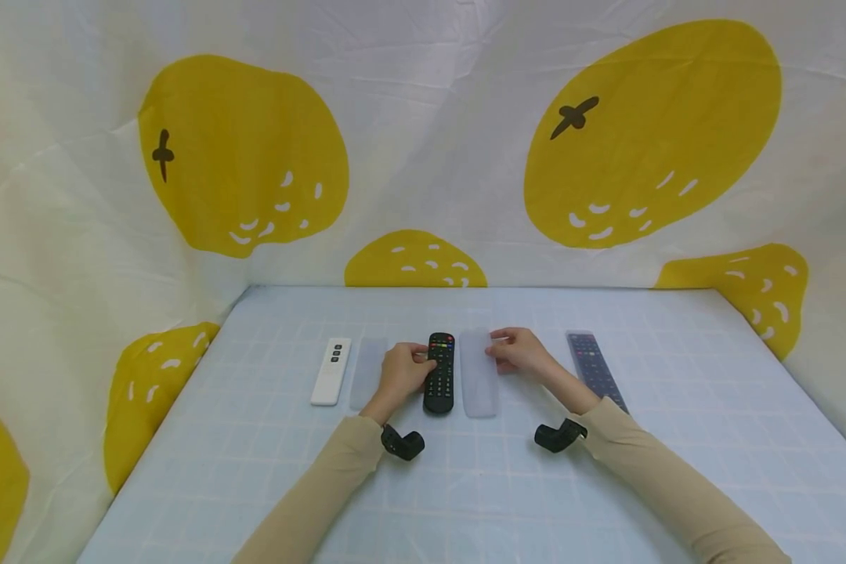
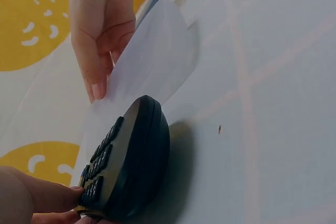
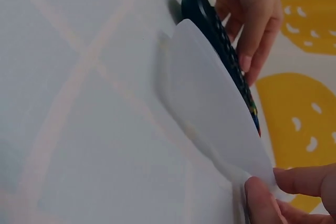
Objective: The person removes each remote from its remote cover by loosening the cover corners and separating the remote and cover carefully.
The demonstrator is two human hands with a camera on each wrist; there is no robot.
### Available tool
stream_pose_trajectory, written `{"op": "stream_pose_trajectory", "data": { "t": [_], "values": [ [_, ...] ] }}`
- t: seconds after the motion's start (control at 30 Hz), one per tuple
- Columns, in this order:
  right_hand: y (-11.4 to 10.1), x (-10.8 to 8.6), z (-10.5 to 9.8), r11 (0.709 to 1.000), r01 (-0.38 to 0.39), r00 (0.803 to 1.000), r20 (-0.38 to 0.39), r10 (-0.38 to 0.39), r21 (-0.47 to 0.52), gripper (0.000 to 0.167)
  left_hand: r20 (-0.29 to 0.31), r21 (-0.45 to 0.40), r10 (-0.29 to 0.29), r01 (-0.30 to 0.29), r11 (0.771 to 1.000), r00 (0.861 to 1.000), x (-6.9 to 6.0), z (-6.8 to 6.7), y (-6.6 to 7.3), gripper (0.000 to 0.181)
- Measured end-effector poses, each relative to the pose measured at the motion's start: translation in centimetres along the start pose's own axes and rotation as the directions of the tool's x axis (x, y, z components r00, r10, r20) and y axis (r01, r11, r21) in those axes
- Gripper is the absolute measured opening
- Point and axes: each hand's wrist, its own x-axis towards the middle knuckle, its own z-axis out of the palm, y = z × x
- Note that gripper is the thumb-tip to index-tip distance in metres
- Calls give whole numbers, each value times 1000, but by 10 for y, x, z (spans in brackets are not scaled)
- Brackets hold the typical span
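Pale tabletop [image 1: 465, 489], twelve o'clock: your left hand [image 1: 400, 370] pinches a black remote [image 1: 440, 388], your right hand [image 1: 522, 351] the translucent pouch [image 1: 479, 380] at the remote's three o'clock; your cuff [image 1: 609, 431] partly hides a navy remote [image 1: 594, 366].

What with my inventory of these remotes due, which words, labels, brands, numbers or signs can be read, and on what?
None can be read.
Black remote: button markings too small and blurred.
White remote: marks on its three dark buttons too small.
Dark remote at the right: button markings too small.
Translucent sleeves: none visible.
Backdrop: printed crosses, no lettering.
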Motion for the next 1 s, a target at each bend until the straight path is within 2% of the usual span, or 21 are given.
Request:
{"op": "stream_pose_trajectory", "data": {
  "t": [0.2, 0.37, 0.6, 0.77, 0.9, 1.0],
  "values": [
    [2, 0, -1, 999, 12, 1000, -20, -12, -36, 48, 14, -18, 5, -5, 1000, 1000, 0, 0, 2, 33],
    [1, -4, -5, 992, 62, 997, -47, -67, -112, 48, 8, -21, -4, 4, 1000, 1000, -1, 0, 4, 30],
    [3, -15, -17, 973, 130, 987, -64, -145, -188, 43, -52, 66, 31, -28, 997, 998, -8, -7, 14, 30],
    [9, -22, -25, 958, 210, 973, -56, -225, -194, 40, -29, -20, 104, -104, 994, 994, -17, -9, 23, 31],
    [15, -29, -34, 938, 273, 954, -63, -293, -213, 38, 31, -112, 188, -183, 977, 982, -26, -3, 30, 31],
    [18, -35, -40, 920, 317, 937, -72, -342, -231, 35, 89, -179, 213, -194, 964, 973, -34, 4, 37, 32]
  ]
}}
